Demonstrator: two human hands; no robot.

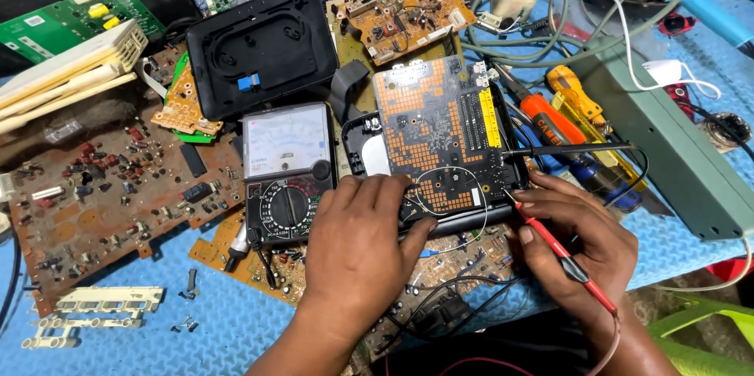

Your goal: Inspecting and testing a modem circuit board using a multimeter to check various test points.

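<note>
Currently left hand (pixel 357 242) presses flat on orange-patterned circuit board (pixel 440 136); right hand (pixel 577 242) pinches red probe (pixel 561 254); a slipped tip could bridge pads.

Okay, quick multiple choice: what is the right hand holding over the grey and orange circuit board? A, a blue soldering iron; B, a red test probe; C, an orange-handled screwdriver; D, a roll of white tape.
B: the right hand grips a slim red test probe whose tip meets the edge of the grey and orange circuit board.
</note>
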